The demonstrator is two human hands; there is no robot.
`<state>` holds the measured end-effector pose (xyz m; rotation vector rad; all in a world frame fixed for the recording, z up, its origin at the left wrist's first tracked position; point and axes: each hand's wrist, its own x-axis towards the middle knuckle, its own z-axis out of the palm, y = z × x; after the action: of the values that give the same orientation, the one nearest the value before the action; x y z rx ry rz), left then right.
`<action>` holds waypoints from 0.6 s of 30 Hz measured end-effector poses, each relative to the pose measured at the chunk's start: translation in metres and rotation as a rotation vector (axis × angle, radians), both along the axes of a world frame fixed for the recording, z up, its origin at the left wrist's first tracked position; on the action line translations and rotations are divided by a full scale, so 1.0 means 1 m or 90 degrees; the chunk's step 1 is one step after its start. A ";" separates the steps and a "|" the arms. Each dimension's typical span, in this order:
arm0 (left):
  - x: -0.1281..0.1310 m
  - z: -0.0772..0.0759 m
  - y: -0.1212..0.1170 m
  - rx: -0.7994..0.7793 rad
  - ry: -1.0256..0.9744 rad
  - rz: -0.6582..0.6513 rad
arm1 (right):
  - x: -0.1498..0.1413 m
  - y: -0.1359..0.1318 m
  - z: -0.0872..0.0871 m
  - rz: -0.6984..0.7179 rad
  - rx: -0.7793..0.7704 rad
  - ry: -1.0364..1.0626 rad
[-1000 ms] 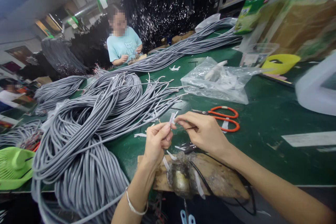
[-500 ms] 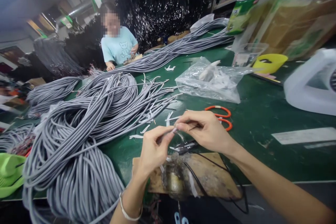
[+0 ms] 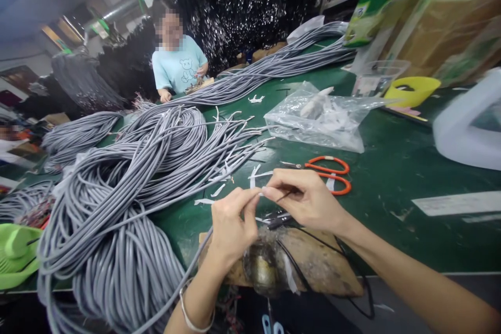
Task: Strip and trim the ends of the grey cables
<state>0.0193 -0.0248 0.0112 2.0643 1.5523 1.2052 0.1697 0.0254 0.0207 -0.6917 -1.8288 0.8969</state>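
Note:
My left hand (image 3: 235, 222) is closed in a pinch on the end of a grey cable (image 3: 194, 263), which runs down behind my left wrist to the coils. Fingertip to fingertip with it, my right hand (image 3: 307, 198) pinches at the cable's tip; a thin dark strand shows between its fingers, too small to name. Under the hands lies a worn wooden board (image 3: 324, 266) carrying a round, dirty metal piece (image 3: 263, 271). Orange-handled scissors (image 3: 329, 165) rest just beyond my right hand. White tape-like scraps (image 3: 254, 175) are scattered near my fingers.
Big coils of grey cable (image 3: 129, 250) fill the left side. A clear plastic bag (image 3: 313, 120) lies ahead, with a yellow container (image 3: 413, 91) and a white plastic jug (image 3: 465, 125) to the right. Across the table sits a person in a light blue shirt (image 3: 178, 65).
Both hands stay together at the cable end, with slightly shifted fingers. The view has moved a little; more of the scissors and of the cable by my left wrist now shows.

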 end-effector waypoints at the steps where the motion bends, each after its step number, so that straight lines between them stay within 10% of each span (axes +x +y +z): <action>1: -0.001 -0.001 0.000 0.005 0.031 -0.017 | 0.000 0.001 0.000 0.010 -0.011 0.002; 10: -0.005 -0.002 -0.002 0.105 0.112 -0.048 | -0.012 0.000 -0.005 0.100 -0.248 0.063; 18: -0.003 0.000 -0.001 0.137 0.261 0.042 | -0.009 -0.003 -0.002 0.012 -0.129 0.002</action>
<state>0.0163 -0.0262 0.0107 2.5457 1.7379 1.0562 0.1609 0.0223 0.0188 -0.7975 -1.7594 1.1057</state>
